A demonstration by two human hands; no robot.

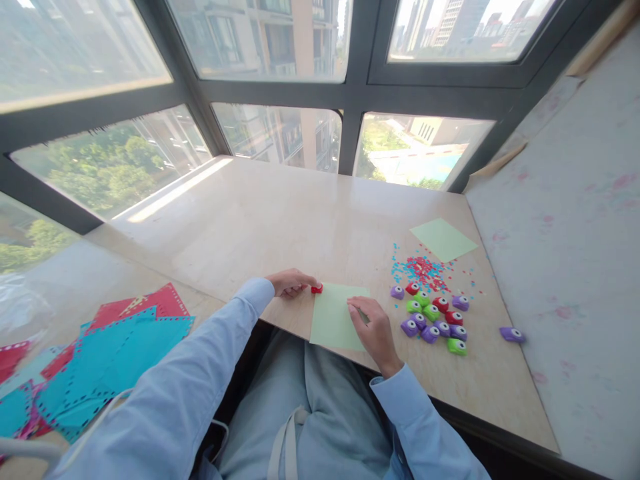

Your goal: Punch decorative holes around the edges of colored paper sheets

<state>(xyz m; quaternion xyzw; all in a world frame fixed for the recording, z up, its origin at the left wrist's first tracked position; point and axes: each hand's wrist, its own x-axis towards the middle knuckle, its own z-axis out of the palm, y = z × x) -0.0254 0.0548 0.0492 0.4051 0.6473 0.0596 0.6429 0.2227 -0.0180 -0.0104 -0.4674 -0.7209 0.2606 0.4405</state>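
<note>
A light green sheet of paper (333, 320) lies at the table's front edge. At its upper left corner sits a small red craft punch (317, 289). My left hand (291, 283) reaches in from the left, its fingers closed and the fingertips on the punch. My right hand (373, 327) rests on the right side of the sheet with curled fingers, holding the paper. The undersides of both hands' fingers are hidden.
Right of the sheet stand several purple, green and red craft punches (431, 333). A heap of red and blue paper bits (425, 270) and another green sheet (444, 240) lie behind them. Punched blue paper (107, 373) and red paper (170, 303) lie left. Windows close the back.
</note>
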